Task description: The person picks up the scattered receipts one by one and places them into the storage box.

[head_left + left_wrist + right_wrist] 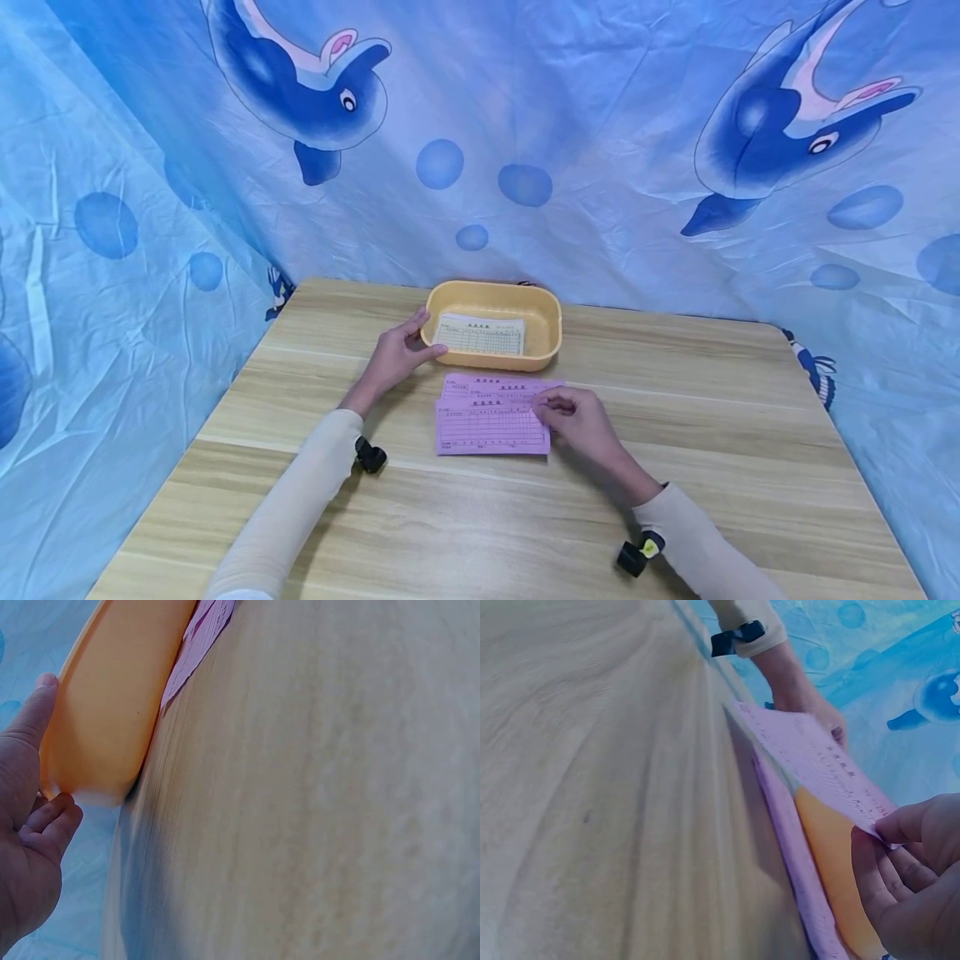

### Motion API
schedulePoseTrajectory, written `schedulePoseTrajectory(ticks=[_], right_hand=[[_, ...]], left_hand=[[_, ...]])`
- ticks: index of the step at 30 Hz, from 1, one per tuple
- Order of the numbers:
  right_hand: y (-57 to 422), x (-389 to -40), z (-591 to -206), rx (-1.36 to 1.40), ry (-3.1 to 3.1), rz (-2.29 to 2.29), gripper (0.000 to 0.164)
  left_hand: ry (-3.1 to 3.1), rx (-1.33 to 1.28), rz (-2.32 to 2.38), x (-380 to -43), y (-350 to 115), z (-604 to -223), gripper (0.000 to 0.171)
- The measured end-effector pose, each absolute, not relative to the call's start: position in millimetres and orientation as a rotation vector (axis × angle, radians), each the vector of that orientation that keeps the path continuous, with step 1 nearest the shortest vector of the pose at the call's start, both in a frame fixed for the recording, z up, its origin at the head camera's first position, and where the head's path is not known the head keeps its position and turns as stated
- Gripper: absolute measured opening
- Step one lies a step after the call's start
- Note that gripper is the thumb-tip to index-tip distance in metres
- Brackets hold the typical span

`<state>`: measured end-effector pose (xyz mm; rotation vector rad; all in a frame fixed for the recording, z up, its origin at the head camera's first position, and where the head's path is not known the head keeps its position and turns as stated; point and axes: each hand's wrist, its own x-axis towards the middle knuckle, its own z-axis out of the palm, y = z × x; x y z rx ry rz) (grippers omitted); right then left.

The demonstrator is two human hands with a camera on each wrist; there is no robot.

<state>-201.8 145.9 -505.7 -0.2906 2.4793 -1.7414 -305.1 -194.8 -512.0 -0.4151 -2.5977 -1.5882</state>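
A pale orange plastic basket (pixel 498 361) stands near the table's back edge, with white printed slips (pixel 482 337) lying inside it. My left hand (pixel 396 357) holds the basket's left end, its thumb along the front side and its fingers round the end. Between thumb and fingertips, my right hand (pixel 585 423) pinches the right edge of a purple printed slip (pixel 487 431). In the right wrist view, this purple slip (pixel 810 754) is raised and tilted over other purple slips (pixel 789 825). Those purple slips (pixel 456 386) lie overlapping just in front of the basket.
The wood-grain table (pixel 465 525) reaches toward me and to both sides. Behind it hangs a blue cloth (pixel 622 242) printed with dolphins and bubbles. A small black wrist camera (pixel 370 455) sits on the left sleeve, another black wrist camera (pixel 633 558) on the right.
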Motion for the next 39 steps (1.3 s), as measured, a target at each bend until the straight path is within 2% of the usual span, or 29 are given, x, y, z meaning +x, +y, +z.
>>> schedulePoseTrajectory(ticks=[9,18,25,39], right_hand=[[151,-208,-493,-0.314,2.459,-1.767,0.02],[151,-215,-470,-0.296,2.569,-1.732,0.015],[155,-224,-452,-0.227,2.602,-1.805,0.02],[157,-262,-432,-0.141,2.659,-1.888,0.022]], left_hand=[[-2.594,-0.407,-1.587,-305,-195,-513,0.092],[-2.595,-0.4,-1.59,-306,-195,-513,0.091],[-2.59,-0.407,-1.606,-307,-194,-511,0.089],[-2.599,-0.396,-1.601,-305,-193,-511,0.087]])
